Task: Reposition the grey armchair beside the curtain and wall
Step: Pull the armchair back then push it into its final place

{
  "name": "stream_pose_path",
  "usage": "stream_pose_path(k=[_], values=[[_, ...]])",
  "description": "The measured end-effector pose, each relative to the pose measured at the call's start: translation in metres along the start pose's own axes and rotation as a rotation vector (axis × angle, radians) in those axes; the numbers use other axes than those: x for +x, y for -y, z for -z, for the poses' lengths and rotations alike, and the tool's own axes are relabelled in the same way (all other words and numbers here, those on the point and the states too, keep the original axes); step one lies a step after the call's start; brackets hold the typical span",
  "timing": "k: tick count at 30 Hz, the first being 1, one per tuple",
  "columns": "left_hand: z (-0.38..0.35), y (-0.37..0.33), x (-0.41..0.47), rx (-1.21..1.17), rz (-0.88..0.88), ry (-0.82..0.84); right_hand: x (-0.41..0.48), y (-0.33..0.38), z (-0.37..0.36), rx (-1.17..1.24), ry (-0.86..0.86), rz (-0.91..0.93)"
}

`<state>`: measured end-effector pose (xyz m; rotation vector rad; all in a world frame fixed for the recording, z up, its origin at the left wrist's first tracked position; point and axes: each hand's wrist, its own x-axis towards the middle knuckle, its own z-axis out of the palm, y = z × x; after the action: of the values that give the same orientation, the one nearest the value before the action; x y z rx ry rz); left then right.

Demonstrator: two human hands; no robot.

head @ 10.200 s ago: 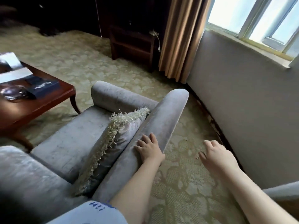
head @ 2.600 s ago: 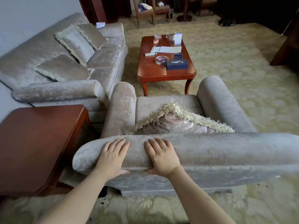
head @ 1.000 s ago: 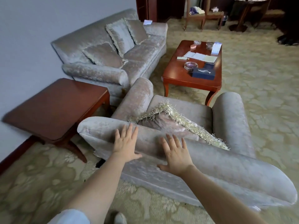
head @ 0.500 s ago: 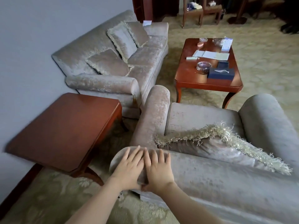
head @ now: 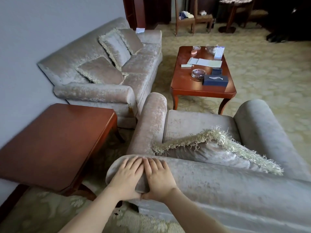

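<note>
The left hand (head: pixel 126 177) and right hand (head: pixel 159 179) press flat, fingers extended, on the backrest end of the grey velvet armchair (head: pixel 227 190), presumably for pivoting leverage.

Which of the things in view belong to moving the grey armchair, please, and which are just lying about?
In the job: grey armchair; left hand and right hand, both laid on its backrest; fringed cushion on its seat.
Lying about: sofa, side table, coffee table, tissue box, ashtray, papers.
</note>
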<state>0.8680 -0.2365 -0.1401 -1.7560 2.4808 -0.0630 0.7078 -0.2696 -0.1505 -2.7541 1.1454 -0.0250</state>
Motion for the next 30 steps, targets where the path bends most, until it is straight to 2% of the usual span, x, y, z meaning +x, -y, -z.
stream_pose_path(k=[3,5,7,10,12,15,18,21,26,30], values=[[0.005,-0.014,0.002,-0.015,0.039,-0.01,-0.028,-0.024,0.005,-0.055,0.062,0.026],[0.008,-0.038,0.012,-0.011,-0.003,-0.018,-0.057,-0.052,0.013,-0.106,0.042,0.013],[0.012,-0.075,0.033,-0.028,-0.077,-0.041,-0.09,-0.087,0.023,-0.16,-0.016,-0.008],[0.02,-0.149,0.076,-0.043,-0.145,-0.07,-0.148,-0.149,0.036,-0.163,-0.014,-0.085],[0.025,-0.204,0.109,-0.11,-0.169,-0.025,-0.189,-0.191,0.043,-0.182,0.03,-0.15],[0.031,-0.289,0.153,-0.217,-0.112,0.109,-0.25,-0.254,0.054,-0.188,0.154,-0.284],[0.036,-0.353,0.185,-0.318,-0.015,0.198,-0.299,-0.311,0.061,-0.133,0.114,-0.374],[0.033,-0.371,0.203,-0.288,0.052,0.169,-0.314,-0.339,0.058,0.0,0.038,-0.439],[0.022,-0.37,0.205,-0.259,0.069,0.121,-0.309,-0.346,0.048,0.038,-0.023,-0.433],[0.018,-0.373,0.209,-0.242,0.097,0.186,-0.308,-0.35,0.043,0.044,-0.094,-0.429]])
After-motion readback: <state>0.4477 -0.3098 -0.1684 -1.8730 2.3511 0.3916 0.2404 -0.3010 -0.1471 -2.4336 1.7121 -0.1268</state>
